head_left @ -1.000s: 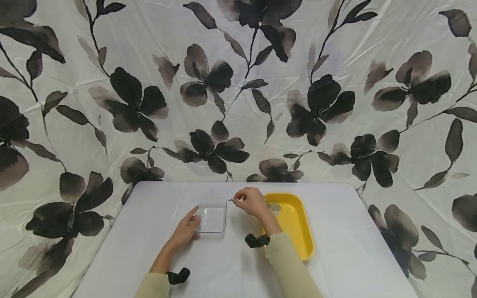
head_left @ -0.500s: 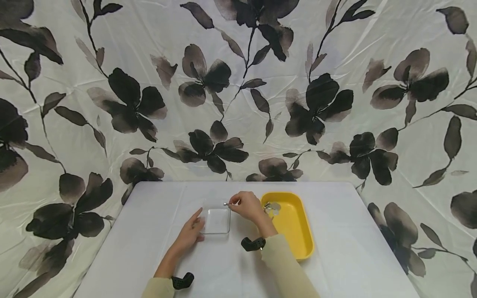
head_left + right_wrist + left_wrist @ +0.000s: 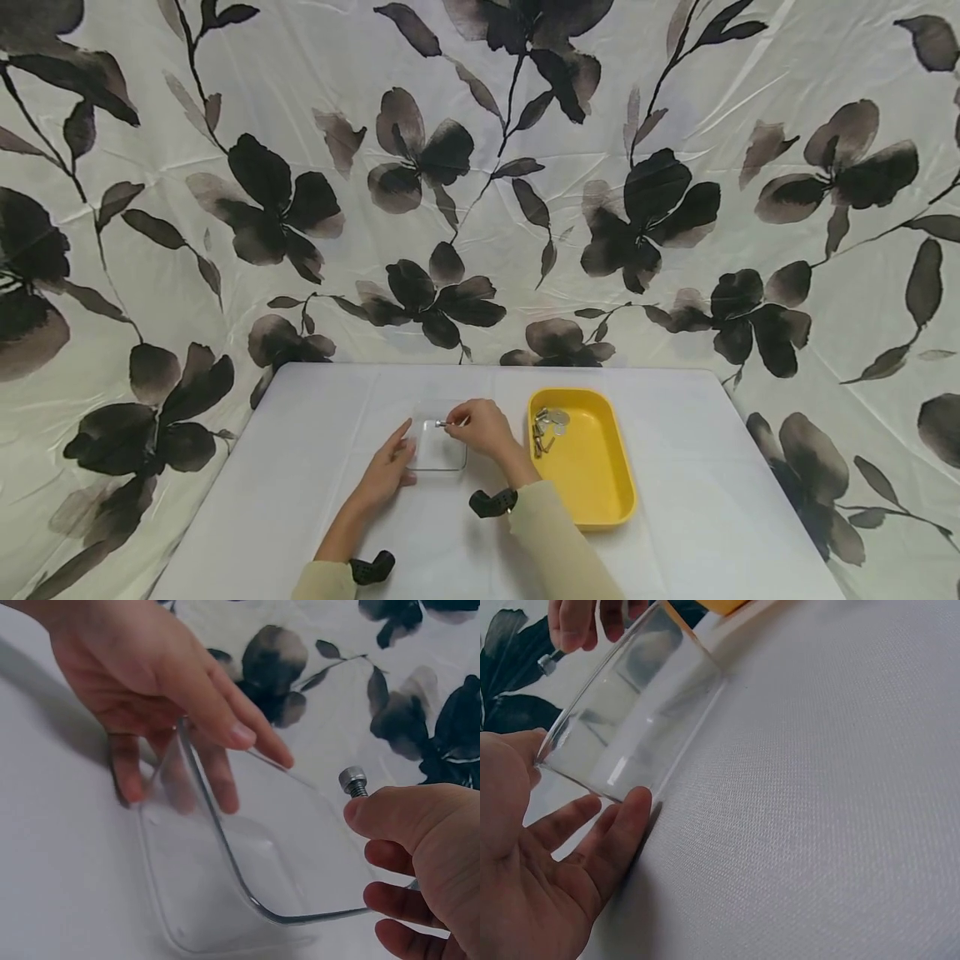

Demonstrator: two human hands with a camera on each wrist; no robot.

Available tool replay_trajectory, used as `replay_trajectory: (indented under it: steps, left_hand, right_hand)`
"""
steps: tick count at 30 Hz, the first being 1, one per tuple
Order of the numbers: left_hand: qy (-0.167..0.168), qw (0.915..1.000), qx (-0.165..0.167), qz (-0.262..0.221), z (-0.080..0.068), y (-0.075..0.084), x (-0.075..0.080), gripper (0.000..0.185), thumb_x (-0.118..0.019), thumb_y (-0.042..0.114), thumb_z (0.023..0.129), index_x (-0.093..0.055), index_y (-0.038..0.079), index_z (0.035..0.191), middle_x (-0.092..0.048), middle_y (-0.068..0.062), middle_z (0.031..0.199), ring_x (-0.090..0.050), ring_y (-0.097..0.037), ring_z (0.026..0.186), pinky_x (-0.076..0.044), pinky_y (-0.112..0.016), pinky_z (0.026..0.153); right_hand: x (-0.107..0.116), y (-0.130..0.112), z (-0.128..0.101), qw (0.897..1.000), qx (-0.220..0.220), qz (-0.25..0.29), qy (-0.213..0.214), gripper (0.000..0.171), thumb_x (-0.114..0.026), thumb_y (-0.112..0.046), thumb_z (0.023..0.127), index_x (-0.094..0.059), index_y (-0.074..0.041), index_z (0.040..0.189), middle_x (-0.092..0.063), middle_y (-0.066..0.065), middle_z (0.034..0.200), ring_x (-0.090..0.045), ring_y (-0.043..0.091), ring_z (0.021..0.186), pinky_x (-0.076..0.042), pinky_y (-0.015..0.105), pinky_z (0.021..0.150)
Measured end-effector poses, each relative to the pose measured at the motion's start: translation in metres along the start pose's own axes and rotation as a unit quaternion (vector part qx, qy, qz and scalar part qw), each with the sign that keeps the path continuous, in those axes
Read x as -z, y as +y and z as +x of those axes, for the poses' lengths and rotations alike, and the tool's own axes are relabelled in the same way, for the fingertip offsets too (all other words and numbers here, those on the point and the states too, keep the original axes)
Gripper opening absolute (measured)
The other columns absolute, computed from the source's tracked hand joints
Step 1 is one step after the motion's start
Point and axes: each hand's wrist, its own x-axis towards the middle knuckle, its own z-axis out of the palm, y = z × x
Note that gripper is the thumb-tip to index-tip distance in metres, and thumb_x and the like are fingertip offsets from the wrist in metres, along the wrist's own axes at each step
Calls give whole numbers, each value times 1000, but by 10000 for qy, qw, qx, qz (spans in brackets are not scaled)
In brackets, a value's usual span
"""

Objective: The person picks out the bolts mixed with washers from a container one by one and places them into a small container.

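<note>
Bolt [image 3: 352, 781] shank hidden inside right hand [image 3: 480, 429] fingers over clear tray [image 3: 441, 446].

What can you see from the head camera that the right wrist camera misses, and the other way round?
Only the head view shows the yellow tray with small metal parts in it, the whole white table and both sleeves.

Only the right wrist view shows the bolt up close, its socket head poking from the fingertips, and the dish's curved rim.

Both show the left hand steadying the clear dish while the right hand holds the bolt above it.
</note>
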Motion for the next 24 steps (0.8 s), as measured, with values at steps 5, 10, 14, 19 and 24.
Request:
replay_trajectory:
  steps: [5, 10, 14, 19, 24]
  left_hand:
    - [-43, 9999, 23, -135, 0, -1, 1, 55, -50, 24, 103, -31, 17, 153, -41, -27, 139, -55, -34, 106, -58, -35, 70]
    - [-33, 9999, -107, -126, 2, 1, 1, 55, -50, 25, 103, -30, 16, 153, -43, -26, 137, -56, -33, 103, -58, -35, 71]
    - [26, 10000, -43, -82, 3, 1, 0, 54, -50, 28, 103, -32, 18, 153, -46, -24, 135, -58, -29, 96, -58, -34, 70]
    - [28, 10000, 8, -69, 1, -1, -1, 55, -50, 29, 103, -31, 18, 153, -46, -23, 135, -59, -27, 93, -58, -34, 70]
    - [39, 9999, -49, -89, -1, 0, 1, 55, -49, 27, 103, -30, 14, 153, -46, -26, 135, -58, -31, 98, -59, -38, 70]
  right_hand:
    - [-8, 1, 1, 10000, 56, -59, 36, 6, -77, -22, 84, -76, -17, 86, -63, -12, 77, -54, 6, 69, -46, 21, 55]
    - [-10, 0, 3, 9996, 115, -102, 246, 7, -77, -23, 84, -76, -17, 87, -64, -10, 78, -55, 6, 69, -46, 22, 56]
    - [-10, 0, 3, 9991, 97, -101, 388, 18, -78, -25, 83, -75, -15, 97, -68, -4, 86, -57, 7, 71, -47, 22, 58]
    - [-13, 1, 1, 9990, 15, -99, 430, 24, -79, -26, 82, -73, -14, 102, -67, -4, 87, -58, 8, 73, -49, 23, 61]
    - [-14, -1, 2, 9995, -12, -111, 300, 18, -78, -25, 83, -74, -13, 96, -66, -5, 85, -57, 8, 73, -49, 23, 61]
